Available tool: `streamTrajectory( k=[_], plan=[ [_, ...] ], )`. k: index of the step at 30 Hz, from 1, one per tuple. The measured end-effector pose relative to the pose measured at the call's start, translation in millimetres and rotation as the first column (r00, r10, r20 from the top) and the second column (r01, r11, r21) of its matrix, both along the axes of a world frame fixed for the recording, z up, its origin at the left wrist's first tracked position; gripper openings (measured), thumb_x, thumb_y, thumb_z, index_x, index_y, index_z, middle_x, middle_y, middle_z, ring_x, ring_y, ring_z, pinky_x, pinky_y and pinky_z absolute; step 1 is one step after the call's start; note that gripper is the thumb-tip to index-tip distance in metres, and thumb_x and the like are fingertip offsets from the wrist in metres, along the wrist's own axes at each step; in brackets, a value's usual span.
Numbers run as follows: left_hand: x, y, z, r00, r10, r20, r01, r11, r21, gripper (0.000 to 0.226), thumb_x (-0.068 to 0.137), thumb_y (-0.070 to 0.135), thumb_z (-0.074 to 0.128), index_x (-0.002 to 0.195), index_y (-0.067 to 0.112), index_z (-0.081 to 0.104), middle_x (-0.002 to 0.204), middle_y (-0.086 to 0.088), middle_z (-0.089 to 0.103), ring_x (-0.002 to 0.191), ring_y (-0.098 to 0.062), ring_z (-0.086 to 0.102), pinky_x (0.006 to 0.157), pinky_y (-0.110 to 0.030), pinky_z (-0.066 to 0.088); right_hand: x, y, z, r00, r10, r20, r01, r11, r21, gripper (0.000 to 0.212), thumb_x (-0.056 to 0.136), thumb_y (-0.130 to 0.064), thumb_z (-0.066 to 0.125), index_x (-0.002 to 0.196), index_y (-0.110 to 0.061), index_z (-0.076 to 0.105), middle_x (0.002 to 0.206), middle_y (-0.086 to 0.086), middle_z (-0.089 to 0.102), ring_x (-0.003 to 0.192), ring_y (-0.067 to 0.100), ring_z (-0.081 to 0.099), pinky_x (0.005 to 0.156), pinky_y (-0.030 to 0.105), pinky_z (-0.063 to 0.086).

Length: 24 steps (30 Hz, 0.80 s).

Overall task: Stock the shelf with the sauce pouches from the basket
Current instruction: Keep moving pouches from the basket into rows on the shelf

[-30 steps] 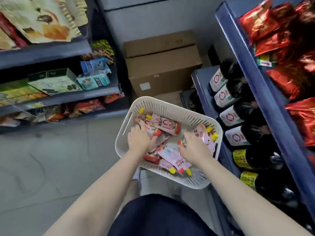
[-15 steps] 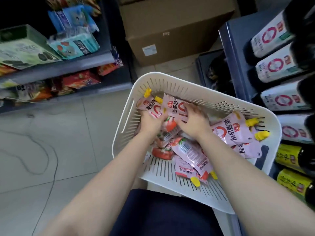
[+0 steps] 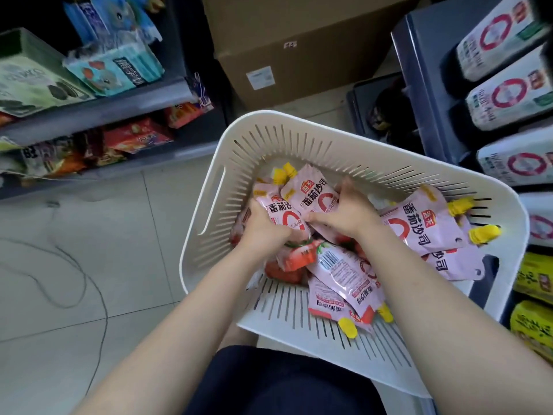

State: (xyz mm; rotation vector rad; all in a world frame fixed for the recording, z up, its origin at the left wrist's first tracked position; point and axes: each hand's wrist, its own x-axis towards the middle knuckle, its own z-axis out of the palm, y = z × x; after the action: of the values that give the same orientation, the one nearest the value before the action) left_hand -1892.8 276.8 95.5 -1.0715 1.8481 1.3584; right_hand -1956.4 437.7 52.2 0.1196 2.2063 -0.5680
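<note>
Floor: tiled floor (image 3: pixel 89 250) carrying white basket (image 3: pixel 269 139) beside shelf (image 3: pixel 425 85).
Left hand (image 3: pixel 263 229): gripping a sauce pouch (image 3: pixel 281 214).
Right hand (image 3: pixel 347 211): clutching second pouch (image 3: pixel 311 196).

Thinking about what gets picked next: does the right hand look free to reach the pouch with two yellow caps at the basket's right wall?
Probably yes. That pouch lies on top of the pile with nothing over it, just beside the right hand, though that hand already grips another pouch.
</note>
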Motion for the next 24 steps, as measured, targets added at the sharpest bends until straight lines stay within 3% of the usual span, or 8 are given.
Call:
streamTrajectory(
  k=[4, 6, 8, 11, 15, 17, 20, 24],
  plan=[
    [-8, 0, 5, 0.972, 0.222, 0.073, -0.232, 0.957, 0.175, 0.078, 0.061, 0.028, 0.09, 0.125, 0.018, 0.046, 0.107, -0.003, 0.07, 0.093, -0.022, 0.07, 0.071, -0.037, 0.058, 0, 0, -5, 1.0, -0.012, 0.004, 0.012, 1.0, 0.019, 0.088, 0.048, -0.077, 0.075, 0.113, -0.02, 0.059, 0.113, 0.003, 0.068, 0.106, 0.025, 0.063, 0.091, 0.037, 0.05],
    [-14, -8, 5, 0.915, 0.35, 0.2, -0.394, 0.88, 0.264, 0.038, 0.08, 0.04, 0.073, 0.111, 0.019, 0.062, 0.086, -0.003, 0.076, 0.08, -0.02, 0.071, 0.065, -0.031, 0.054, 0, 1, -1, 0.985, -0.16, 0.066, 0.169, 0.971, -0.168, 0.054, 0.053, -0.065, 0.082, 0.084, -0.024, 0.065, 0.089, -0.006, 0.07, 0.088, 0.016, 0.068, 0.082, 0.03, 0.053],
    [-20, -14, 1, 0.828, 0.487, 0.276, -0.554, 0.786, 0.276, 0.032, 0.093, 0.044, 0.055, 0.103, 0.015, 0.066, 0.08, -0.004, 0.075, 0.08, -0.021, 0.067, 0.067, -0.034, 0.051, 2, 4, 4, 0.953, -0.279, 0.121, 0.304, 0.894, -0.329, 0.035, 0.061, -0.045, 0.087, 0.08, -0.025, 0.065, 0.084, -0.011, 0.071, 0.08, 0.01, 0.069, 0.078, 0.028, 0.055],
    [-21, -11, -1, 0.779, 0.575, 0.249, -0.627, 0.725, 0.286, 0.042, 0.1, 0.043, 0.043, 0.116, 0.01, 0.063, 0.103, -0.012, 0.072, 0.079, -0.024, 0.067, 0.064, -0.037, 0.051, 9, 13, 14, 0.905, -0.38, 0.188, 0.424, 0.791, -0.44, 0.042, 0.062, -0.03, 0.089, 0.096, -0.02, 0.067, 0.09, -0.005, 0.075, 0.078, 0.011, 0.073, 0.077, 0.032, 0.058],
    [-17, -8, 0, 0.783, 0.592, 0.192, -0.619, 0.711, 0.335, 0.046, 0.102, 0.044, 0.035, 0.096, 0.012, 0.068, 0.095, -0.011, 0.073, 0.078, -0.023, 0.069, 0.068, -0.035, 0.053, 23, 25, 22, 0.883, -0.389, 0.263, 0.469, 0.757, -0.455, 0.076, 0.056, -0.029, 0.091, 0.121, -0.021, 0.053, 0.108, -0.002, 0.07, 0.085, 0.014, 0.072, 0.076, 0.031, 0.058],
    [-19, -8, 2, 0.796, 0.589, 0.14, -0.599, 0.733, 0.322, 0.043, 0.101, 0.044, 0.039, 0.1, 0.011, 0.067, 0.092, -0.011, 0.073, 0.082, -0.025, 0.069, 0.071, -0.036, 0.054, 33, 28, 24, 0.846, -0.417, 0.333, 0.534, 0.662, -0.526, 0.101, 0.051, -0.026, 0.093, 0.137, -0.031, 0.04, 0.121, 0.0, 0.065, 0.095, 0.019, 0.071, 0.083, 0.038, 0.057],
    [-19, -4, 1, 0.919, 0.394, -0.005, -0.385, 0.903, 0.19, 0.025, 0.099, 0.031, 0.052, 0.111, 0.011, 0.06, 0.086, -0.004, 0.071, 0.087, -0.026, 0.067, 0.07, -0.032, 0.055, 49, 27, 25, 0.837, -0.436, 0.331, 0.542, 0.579, -0.609, 0.104, 0.065, -0.003, 0.085, 0.143, -0.041, 0.028, 0.126, -0.009, 0.058, 0.104, 0.016, 0.068, 0.085, 0.035, 0.057],
    [-5, 9, -1, 0.987, -0.144, -0.071, 0.14, 0.988, -0.059, 0.101, 0.087, 0.013, 0.066, 0.148, 0.012, -0.014, 0.144, -0.012, 0.04, 0.126, -0.027, 0.046, 0.104, -0.04, 0.042, 51, 23, 30, 0.786, -0.455, 0.419, 0.615, 0.498, -0.611, 0.075, 0.062, 0.003, 0.08, 0.126, -0.027, 0.057, 0.118, 0.004, 0.065, 0.096, 0.017, 0.07, 0.075, 0.033, 0.059]
  ],
)
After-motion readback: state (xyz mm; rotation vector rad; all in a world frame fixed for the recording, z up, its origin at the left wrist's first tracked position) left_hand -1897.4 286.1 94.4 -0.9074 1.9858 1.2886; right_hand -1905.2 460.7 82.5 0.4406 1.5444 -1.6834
